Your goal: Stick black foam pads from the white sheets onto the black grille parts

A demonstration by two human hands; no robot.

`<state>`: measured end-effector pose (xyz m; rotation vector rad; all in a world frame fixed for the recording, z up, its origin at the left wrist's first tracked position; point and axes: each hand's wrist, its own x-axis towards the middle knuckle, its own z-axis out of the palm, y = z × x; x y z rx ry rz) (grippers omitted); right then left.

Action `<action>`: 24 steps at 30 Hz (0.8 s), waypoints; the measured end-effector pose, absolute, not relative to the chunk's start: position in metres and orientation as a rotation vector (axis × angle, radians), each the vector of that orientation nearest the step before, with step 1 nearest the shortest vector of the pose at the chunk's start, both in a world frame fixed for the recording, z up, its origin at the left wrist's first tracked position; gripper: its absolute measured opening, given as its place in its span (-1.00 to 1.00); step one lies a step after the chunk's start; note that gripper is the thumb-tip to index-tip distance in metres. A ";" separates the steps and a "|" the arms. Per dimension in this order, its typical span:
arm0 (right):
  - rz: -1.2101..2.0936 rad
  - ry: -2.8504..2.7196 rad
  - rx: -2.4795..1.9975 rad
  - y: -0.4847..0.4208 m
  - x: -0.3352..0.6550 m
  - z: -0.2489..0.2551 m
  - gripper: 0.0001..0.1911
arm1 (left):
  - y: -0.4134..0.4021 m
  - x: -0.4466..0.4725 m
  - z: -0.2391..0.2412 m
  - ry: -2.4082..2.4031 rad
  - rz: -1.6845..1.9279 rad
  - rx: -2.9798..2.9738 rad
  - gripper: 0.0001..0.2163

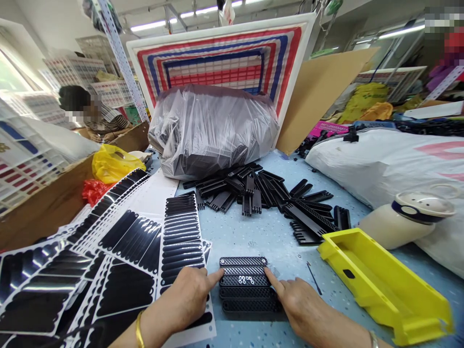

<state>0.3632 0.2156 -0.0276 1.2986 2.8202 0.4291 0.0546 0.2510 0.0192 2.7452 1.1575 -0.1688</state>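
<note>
A row of black textured strips [243, 292] lies close together on the blue table, near its front edge. The topmost strip [243, 261] has a small pale ring at each end. Several small white rings [246, 280] sit in a cluster on the middle of the row. My left hand [190, 292] stretches its index finger onto the left end of the second strip, other fingers curled. On that strip's right end rests the index fingertip of my right hand [300, 299], its other fingers bent. What lies under both fingertips is hidden.
Sheets of black stickers [181, 232] cover the left side. Loose black plastic pieces [250, 193] are heaped behind, before a plastic-wrapped bundle [213, 130]. A yellow bin [384, 285], a bottle [402, 220] and a white sack [391, 164] stand right. A person [99, 116] sits far left.
</note>
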 end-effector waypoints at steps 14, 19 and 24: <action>0.419 2.860 1.355 0.214 0.366 -0.036 -0.12 | 0.254 0.049 0.019 1.175 -0.154 2.686 -0.25; 0.414 2.854 1.362 0.213 0.364 -0.032 -0.14 | 0.251 0.054 0.023 1.171 -0.185 2.685 -0.26; 0.392 2.865 1.357 0.214 0.363 -0.029 -0.13 | 0.251 0.050 0.017 1.162 -0.174 2.737 -0.25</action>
